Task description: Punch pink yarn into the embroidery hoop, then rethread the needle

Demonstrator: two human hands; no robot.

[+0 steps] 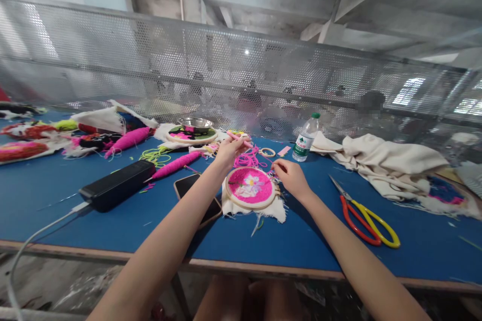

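Observation:
In my left hand (232, 150), closed fingers grip a slim pink punch needle (246, 144), raised beyond the far edge of the embroidery hoop. The round wooden hoop (251, 207) lies on the table, stretching cloth with a white flower (250, 185) on a bright pink ground. Frayed white fabric (276, 212) spreads out beneath it. My right hand (291, 178) is at the hoop's right side, its fingertips pinched on a strand of pink yarn. A loose heap of pink yarn (246, 159) lies just behind the hoop, partly hidden by my left hand.
A phone (183, 186) lies partly under my left forearm. Left are a black power bank (116, 185) and pink yarn spindles (176, 164). Behind stand a metal bowl (196, 124) and a water bottle (306, 138). Scissors (367, 220) and cream cloth (391, 160) lie right.

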